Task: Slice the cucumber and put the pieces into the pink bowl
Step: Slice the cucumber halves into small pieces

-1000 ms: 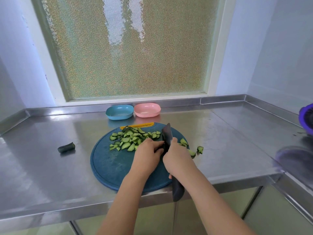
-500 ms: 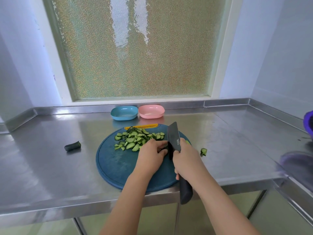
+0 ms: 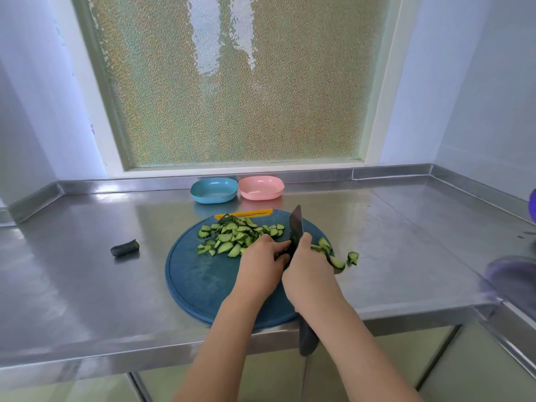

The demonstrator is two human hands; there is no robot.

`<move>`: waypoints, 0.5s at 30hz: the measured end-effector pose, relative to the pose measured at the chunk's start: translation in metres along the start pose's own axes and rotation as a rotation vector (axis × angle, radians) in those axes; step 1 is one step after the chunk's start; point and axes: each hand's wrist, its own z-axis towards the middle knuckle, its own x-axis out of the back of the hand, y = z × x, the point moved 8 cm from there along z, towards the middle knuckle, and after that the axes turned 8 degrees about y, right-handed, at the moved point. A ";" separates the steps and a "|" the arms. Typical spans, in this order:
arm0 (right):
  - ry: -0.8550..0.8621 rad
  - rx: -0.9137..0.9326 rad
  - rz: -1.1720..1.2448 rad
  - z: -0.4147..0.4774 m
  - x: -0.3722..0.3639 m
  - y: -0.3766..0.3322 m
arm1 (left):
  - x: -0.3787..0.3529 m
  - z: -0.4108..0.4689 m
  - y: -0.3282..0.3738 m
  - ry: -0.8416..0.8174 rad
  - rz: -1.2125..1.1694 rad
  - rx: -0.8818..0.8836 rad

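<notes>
A pile of cut cucumber pieces (image 3: 232,236) lies on the far half of a round blue cutting board (image 3: 197,282). My right hand (image 3: 310,274) grips a dark knife (image 3: 296,227), blade edge down on the board. My left hand (image 3: 261,268) sits right beside the blade with curled fingers over a piece of cucumber, mostly hidden. A few pieces (image 3: 336,261) lie to the right of the knife, one (image 3: 353,257) off the board on the counter. The pink bowl (image 3: 260,187) stands empty at the back.
A blue bowl (image 3: 214,190) stands left of the pink one. A dark cucumber end (image 3: 124,248) lies on the steel counter (image 3: 87,285) at the left. A purple object (image 3: 533,201) shows at the right edge. The counter's front edge runs under my forearms.
The knife was raised half a second ago and has come down on the board again beside my left hand. The view has shifted slightly.
</notes>
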 end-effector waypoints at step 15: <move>-0.094 -0.075 0.084 0.012 -0.005 0.010 | 0.005 -0.005 0.001 0.009 -0.052 0.040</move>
